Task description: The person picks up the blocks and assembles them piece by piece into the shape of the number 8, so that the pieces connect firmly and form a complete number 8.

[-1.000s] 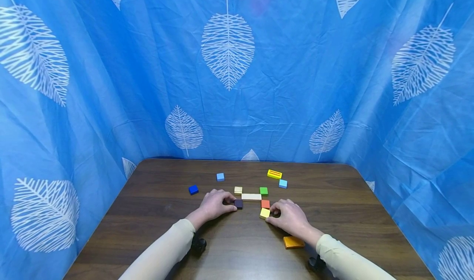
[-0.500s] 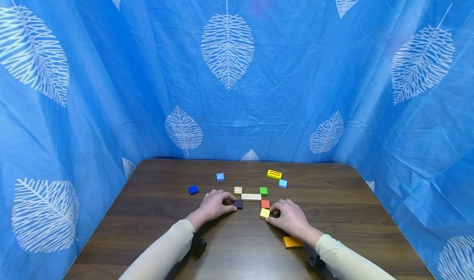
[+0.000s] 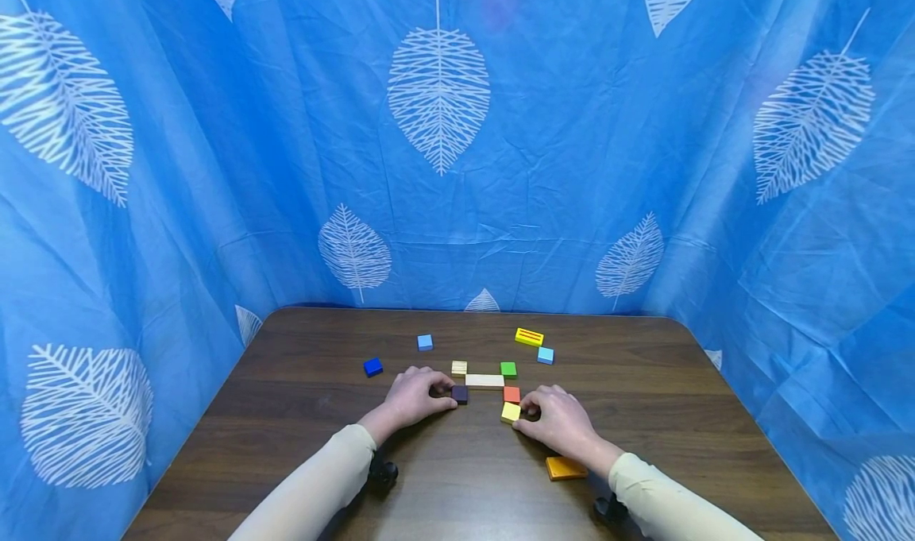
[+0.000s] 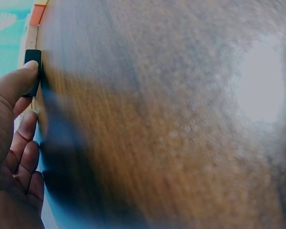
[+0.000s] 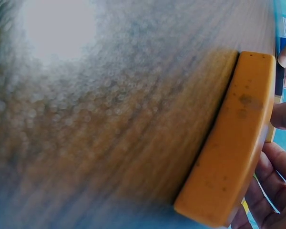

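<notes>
My left hand (image 3: 416, 396) pinches a small black block (image 3: 460, 396) between thumb and finger; the left wrist view shows the thumb against the near face of that black block (image 4: 32, 71). My right hand (image 3: 560, 419) holds a pale yellow block (image 3: 511, 413) at its right side. Behind the yellow block lies a red-orange block (image 3: 511, 396). A long cream block (image 3: 484, 381) runs between the two sides, with a striped wooden block (image 3: 459, 368) at its back left and a green block (image 3: 508, 369) at its back right.
An orange block (image 3: 566, 469) lies under the right wrist, large in the right wrist view. On the brown table (image 3: 286, 414) there are also a dark blue block (image 3: 373, 367), light blue blocks (image 3: 425, 342) and a yellow striped block (image 3: 529, 337) farther back. A blue curtain surrounds the table.
</notes>
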Tool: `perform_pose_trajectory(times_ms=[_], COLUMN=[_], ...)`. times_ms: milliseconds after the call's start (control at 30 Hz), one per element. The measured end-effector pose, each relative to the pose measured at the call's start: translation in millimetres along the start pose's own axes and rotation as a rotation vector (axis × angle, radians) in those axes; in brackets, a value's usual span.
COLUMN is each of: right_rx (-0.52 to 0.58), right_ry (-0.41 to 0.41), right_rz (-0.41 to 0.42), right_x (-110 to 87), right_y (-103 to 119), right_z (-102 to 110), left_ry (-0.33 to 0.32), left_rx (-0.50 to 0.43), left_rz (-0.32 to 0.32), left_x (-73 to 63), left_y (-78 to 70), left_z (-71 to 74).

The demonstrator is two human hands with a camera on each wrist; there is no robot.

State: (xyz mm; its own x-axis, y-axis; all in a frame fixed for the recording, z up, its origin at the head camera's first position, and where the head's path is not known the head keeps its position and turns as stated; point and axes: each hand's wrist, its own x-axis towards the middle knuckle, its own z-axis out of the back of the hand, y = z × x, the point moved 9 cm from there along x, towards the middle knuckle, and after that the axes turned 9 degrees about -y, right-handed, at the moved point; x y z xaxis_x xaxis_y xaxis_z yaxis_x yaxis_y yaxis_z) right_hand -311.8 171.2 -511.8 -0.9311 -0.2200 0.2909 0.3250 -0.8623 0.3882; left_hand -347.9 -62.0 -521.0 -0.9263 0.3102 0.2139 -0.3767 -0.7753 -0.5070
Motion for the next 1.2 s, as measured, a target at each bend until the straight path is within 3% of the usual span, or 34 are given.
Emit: perform_pose_trajectory(times_ms=[633,967,1200], right_rx=[-0.022,-0.024,-0.016], right_ry=[-0.002,-0.007,0.0], right_rz=[0.008,0.028,0.018], right_x=[-0.4,-1.0,-0.6], right_y=[0.6,2.3,1.9], right_z=[-0.4,-0.1,-0.7], left_ry=[0.018,-0.042,-0.045], left_rx=[-0.002,0.013,0.021], left_rz=[0.018,-0.027,-0.022], left_x=[-2.7,-4.5,-4.0], left_y=[1.3,-1.5,-3.0], left_z=[1.2,4.1,3.6])
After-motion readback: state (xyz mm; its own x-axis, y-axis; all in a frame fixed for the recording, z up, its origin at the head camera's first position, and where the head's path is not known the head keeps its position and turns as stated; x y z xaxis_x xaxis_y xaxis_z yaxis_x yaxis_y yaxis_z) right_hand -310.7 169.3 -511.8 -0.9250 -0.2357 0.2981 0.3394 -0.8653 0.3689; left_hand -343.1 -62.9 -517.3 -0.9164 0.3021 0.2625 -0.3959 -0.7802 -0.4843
